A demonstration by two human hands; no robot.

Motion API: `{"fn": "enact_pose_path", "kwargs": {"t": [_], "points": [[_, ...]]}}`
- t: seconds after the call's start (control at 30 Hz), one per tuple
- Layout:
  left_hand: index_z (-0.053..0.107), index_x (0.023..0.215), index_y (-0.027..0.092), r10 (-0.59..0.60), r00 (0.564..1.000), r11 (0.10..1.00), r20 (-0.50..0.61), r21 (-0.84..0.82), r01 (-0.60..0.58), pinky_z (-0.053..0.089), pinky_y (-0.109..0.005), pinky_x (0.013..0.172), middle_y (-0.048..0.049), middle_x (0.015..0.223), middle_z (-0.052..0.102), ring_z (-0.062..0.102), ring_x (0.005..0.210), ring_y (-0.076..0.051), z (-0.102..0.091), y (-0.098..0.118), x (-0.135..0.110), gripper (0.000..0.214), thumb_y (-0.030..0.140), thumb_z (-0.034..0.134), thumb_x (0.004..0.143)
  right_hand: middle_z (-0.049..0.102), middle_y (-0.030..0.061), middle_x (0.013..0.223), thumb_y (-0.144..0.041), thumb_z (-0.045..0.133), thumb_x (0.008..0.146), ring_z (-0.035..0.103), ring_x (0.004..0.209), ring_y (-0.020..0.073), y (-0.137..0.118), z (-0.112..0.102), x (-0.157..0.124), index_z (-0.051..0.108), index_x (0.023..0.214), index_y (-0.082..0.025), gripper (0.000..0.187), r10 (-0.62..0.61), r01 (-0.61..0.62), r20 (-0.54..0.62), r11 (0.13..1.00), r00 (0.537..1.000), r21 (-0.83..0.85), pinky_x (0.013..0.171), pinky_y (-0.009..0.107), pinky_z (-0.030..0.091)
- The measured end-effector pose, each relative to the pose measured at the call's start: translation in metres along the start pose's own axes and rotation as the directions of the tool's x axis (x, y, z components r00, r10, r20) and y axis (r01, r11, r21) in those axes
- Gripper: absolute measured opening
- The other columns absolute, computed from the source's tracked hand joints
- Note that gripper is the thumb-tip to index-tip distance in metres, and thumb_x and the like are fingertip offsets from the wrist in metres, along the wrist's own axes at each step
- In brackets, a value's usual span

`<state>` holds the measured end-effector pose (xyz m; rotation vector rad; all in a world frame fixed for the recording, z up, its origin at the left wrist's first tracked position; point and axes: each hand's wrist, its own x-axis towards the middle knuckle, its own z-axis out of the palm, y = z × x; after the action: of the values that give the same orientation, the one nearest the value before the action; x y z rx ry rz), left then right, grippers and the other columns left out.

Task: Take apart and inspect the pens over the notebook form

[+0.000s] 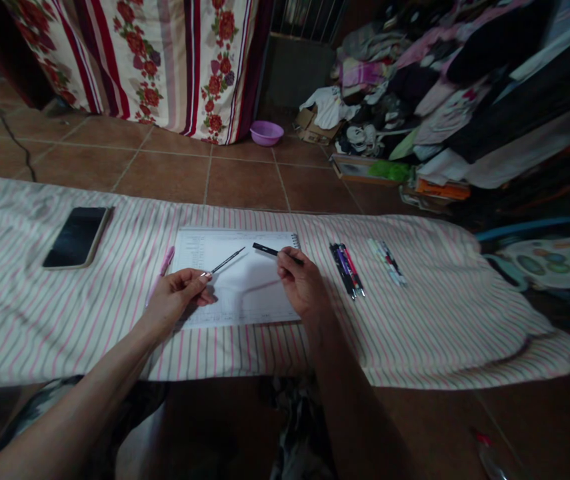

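Note:
My left hand (pixel 185 288) pinches a thin dark pen refill (pixel 229 259) near its lower end, so it slants up to the right. In my right hand (pixel 301 280) is a black pen barrel (pixel 266 249), gripped between thumb and fingers and pointing left. A small gap separates the tips of the two pieces. Both are held above a spiral notebook (pixel 249 307) lying open at a page with printed lines. A pink-purple pen (pixel 167 260) lies by the notebook's left edge, partly hidden behind my left hand.
Several pens (pixel 347 270) lie right of the notebook, with a second group of pale pens (pixel 387 262) beyond them. A phone (pixel 77 237) rests at left on the striped cloth (pixel 439 313). Past the table are a purple basin (pixel 266 133) and piled clothes (pixel 395 87).

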<state>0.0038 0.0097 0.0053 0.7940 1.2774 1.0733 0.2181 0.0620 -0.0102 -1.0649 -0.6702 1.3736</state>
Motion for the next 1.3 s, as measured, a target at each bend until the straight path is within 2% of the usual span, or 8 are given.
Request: {"fn": "enact_pose_path", "kwargs": {"t": [0.17,0.47,0.73,1.07,1.3], "points": [[0.064,0.070,0.012,-0.023,0.999,1.000,0.029,-0.010,0.023,0.045,-0.024,0.052,-0.0047,0.054,0.065,0.058,0.050,-0.013,0.001,-0.001,0.000,0.030,0.037,0.078,0.059,0.051,-0.0061,0.063,-0.023,0.078,0.052,0.041,0.054,0.0054,0.001,-0.002,0.003,0.065,0.074,-0.020,0.026,0.007,-0.009,0.049,0.999,0.999,0.049,0.050,0.021,0.035],[0.065,0.072,0.013,-0.024,0.996,1.000,0.081,0.021,0.022,0.045,-0.023,0.054,-0.0031,0.055,0.064,0.059,0.053,-0.012,-0.001,-0.008,0.003,0.031,0.039,0.078,0.060,0.057,-0.0030,0.072,-0.034,0.077,0.059,0.044,0.056,0.0061,0.003,-0.010,0.006,0.066,0.078,-0.021,0.026,-0.036,0.039,-0.054,0.998,0.998,0.057,0.045,0.020,0.036],[0.065,0.073,0.013,-0.027,0.991,0.999,0.134,0.047,0.021,0.044,-0.022,0.053,-0.0018,0.056,0.062,0.059,0.055,-0.012,0.001,-0.014,0.003,0.031,0.040,0.075,0.063,0.059,-0.0008,0.085,-0.032,0.077,0.059,0.044,0.059,0.0048,0.006,-0.007,0.008,0.066,0.076,-0.020,0.024,-0.001,0.003,-0.011,0.993,1.000,0.117,0.048,0.018,0.040],[0.061,0.073,0.013,-0.043,0.989,0.998,0.142,0.059,0.035,0.044,-0.022,0.056,-0.0001,0.057,0.060,0.057,0.056,-0.011,0.002,-0.015,0.003,0.032,0.042,0.073,0.065,0.057,-0.0026,0.078,-0.027,0.077,0.060,0.046,0.058,0.0025,0.004,-0.003,0.004,0.068,0.078,-0.018,0.022,0.050,-0.054,0.030,0.986,0.998,0.157,0.048,0.014,0.039],[0.061,0.073,0.013,-0.038,0.986,0.998,0.163,0.056,0.029,0.042,-0.021,0.056,0.0003,0.057,0.060,0.057,0.056,-0.010,-0.001,-0.021,0.006,0.033,0.043,0.072,0.066,0.058,-0.0023,0.079,-0.025,0.078,0.060,0.045,0.058,0.0026,0.004,-0.003,0.005,0.067,0.071,-0.018,0.017,0.035,-0.035,0.005,0.980,0.999,0.195,0.047,0.013,0.039]]}}
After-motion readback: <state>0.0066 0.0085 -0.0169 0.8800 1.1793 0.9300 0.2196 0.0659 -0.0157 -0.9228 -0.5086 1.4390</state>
